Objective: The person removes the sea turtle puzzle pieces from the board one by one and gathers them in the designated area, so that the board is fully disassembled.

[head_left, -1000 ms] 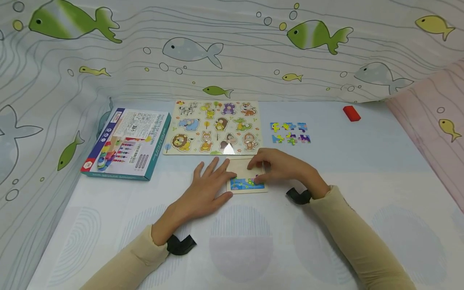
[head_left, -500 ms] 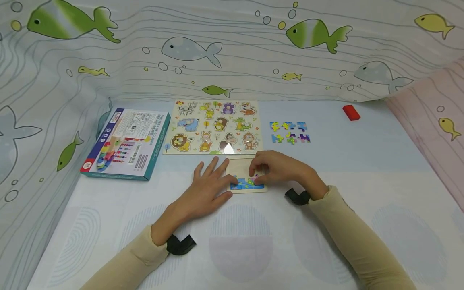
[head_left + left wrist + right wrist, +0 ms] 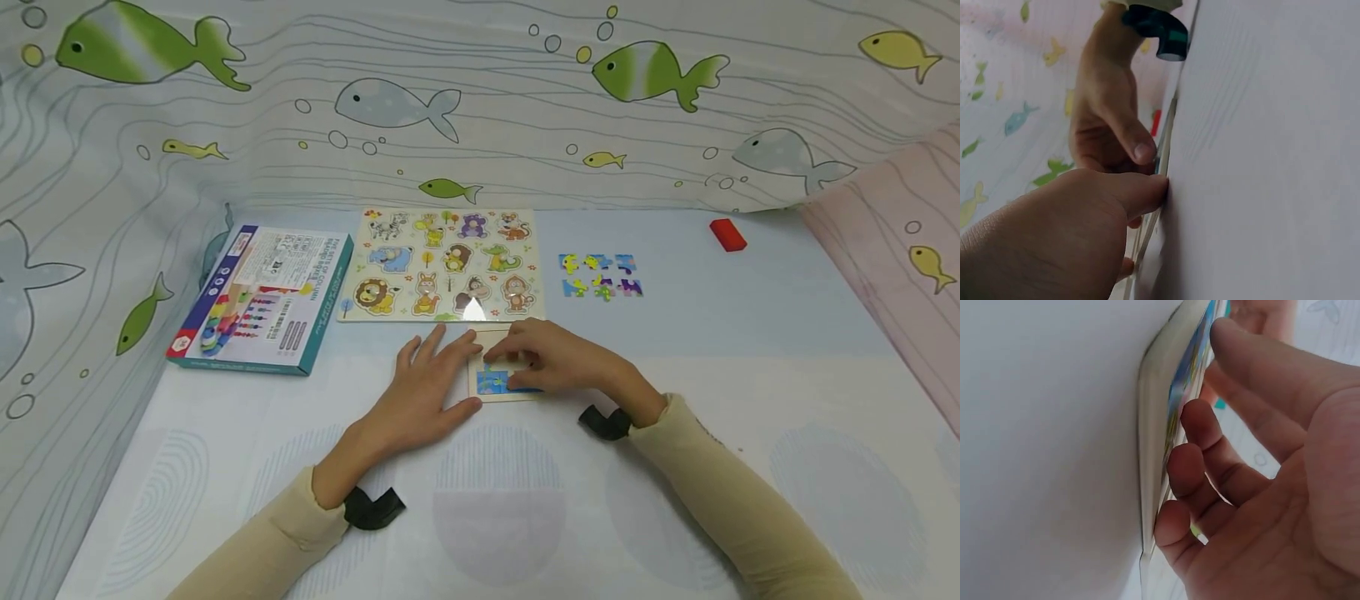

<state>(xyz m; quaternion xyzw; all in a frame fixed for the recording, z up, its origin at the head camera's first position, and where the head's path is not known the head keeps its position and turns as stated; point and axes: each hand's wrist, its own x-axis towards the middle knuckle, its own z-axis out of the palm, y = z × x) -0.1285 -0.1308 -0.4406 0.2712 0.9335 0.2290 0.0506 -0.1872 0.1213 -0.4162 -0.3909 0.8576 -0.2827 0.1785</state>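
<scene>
A small wooden puzzle tray (image 3: 474, 389) lies on the table between my hands, with blue joined puzzle pieces (image 3: 492, 382) along its near side. My left hand (image 3: 412, 400) rests at the tray's left edge, fingers spread and thumb by the near corner. Over the tray's right part reaches my right hand (image 3: 566, 358), its thumb and fingertips down at the pieces. In the right wrist view, the right thumb and loosely bent fingers (image 3: 1186, 469) touch the tray's face, and nothing shows held between them. The right hand hides part of the tray and pieces.
Behind the tray lies a larger animal puzzle board (image 3: 450, 279). To its right are several loose puzzle pieces (image 3: 602, 287) in two rows, and farther right a red block (image 3: 727, 235). A flat toy box (image 3: 262, 300) lies at the left. Fish-patterned cloth (image 3: 525, 100) hangs behind.
My right hand has moved left across the tray and slightly nearer me, so its thumb now covers more of the pieces. The left index finger and thumb have drawn slightly apart on the edge.
</scene>
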